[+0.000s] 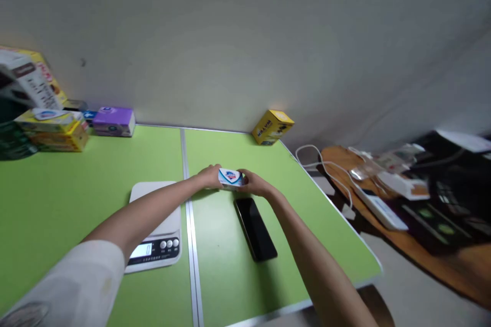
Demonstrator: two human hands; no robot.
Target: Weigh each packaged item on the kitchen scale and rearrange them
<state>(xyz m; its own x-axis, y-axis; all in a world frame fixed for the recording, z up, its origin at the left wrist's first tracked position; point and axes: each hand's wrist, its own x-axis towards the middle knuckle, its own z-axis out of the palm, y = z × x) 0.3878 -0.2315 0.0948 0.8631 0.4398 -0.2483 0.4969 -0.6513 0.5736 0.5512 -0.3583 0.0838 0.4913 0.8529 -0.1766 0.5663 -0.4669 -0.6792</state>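
A small white and blue soap box [230, 177] is held between my two hands over the right half of the green table. My left hand [210, 176] grips its left end, and my right hand [253, 183] has the right end between thumb and fingers. Just below my right hand a black smartphone [255, 230] lies face up. Under my left forearm sits a white digital kitchen scale [169, 225], partly covered by the arm; its lit display appears to read 0.
A yellow box [273, 126] stands at the table's back right corner. At the back left are a purple box [114, 121], a yellow carton [57, 133] and other packages. Right of the green table [218, 286], a wooden desk [337, 161] carries cables and a power strip [381, 208].
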